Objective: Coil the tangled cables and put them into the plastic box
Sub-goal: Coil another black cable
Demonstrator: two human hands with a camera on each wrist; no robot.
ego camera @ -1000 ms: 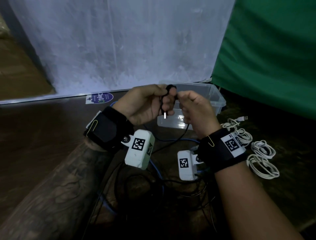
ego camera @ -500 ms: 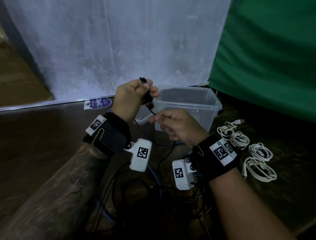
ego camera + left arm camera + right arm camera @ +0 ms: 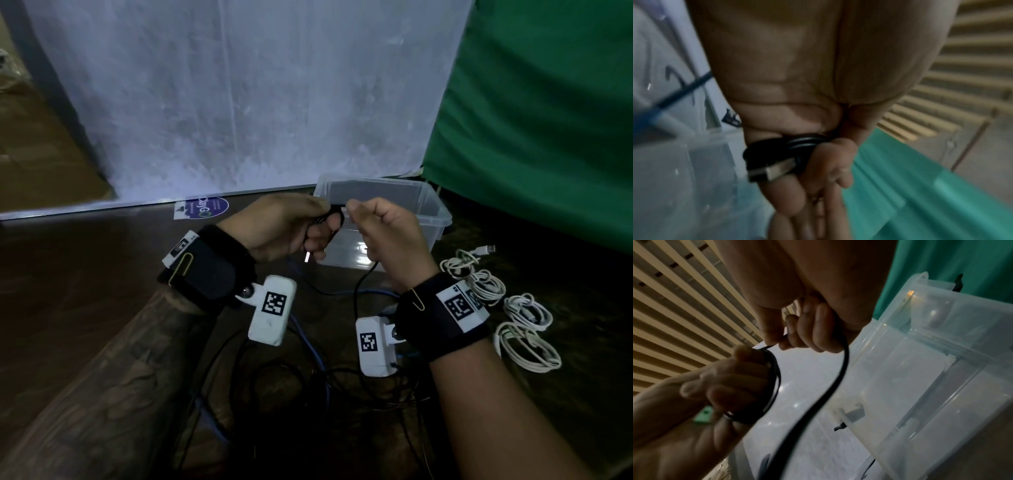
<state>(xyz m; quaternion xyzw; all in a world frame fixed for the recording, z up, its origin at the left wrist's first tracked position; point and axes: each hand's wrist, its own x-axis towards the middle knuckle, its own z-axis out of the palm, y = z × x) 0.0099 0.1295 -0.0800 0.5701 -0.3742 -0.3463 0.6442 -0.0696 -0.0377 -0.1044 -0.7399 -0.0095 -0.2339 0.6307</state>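
Note:
A black cable [image 3: 334,219] is wound in several loops round the fingers of my left hand [image 3: 291,228], its metal USB plug [image 3: 774,170] sticking out below the fingers. My right hand [image 3: 383,233] pinches the same black cable [image 3: 840,369] between thumb and fingers right beside the coil. The loose length [image 3: 358,287] hangs from my right hand down to a dark tangle of cables [image 3: 342,383] on the table. Both hands are raised in front of the clear plastic box [image 3: 435,219], which shows nothing inside.
Three coiled white cables [image 3: 524,329] lie on the table to the right of the box. A blue cable [image 3: 308,339] runs through the tangle. A white sheet [image 3: 239,102] hangs behind, a green cloth [image 3: 548,120] at the right. A round sticker [image 3: 209,207] lies at the back.
My right hand has come up from below the coil to meet the left hand again, laying another turn. The left hand has dropped slightly, back in front of the box.

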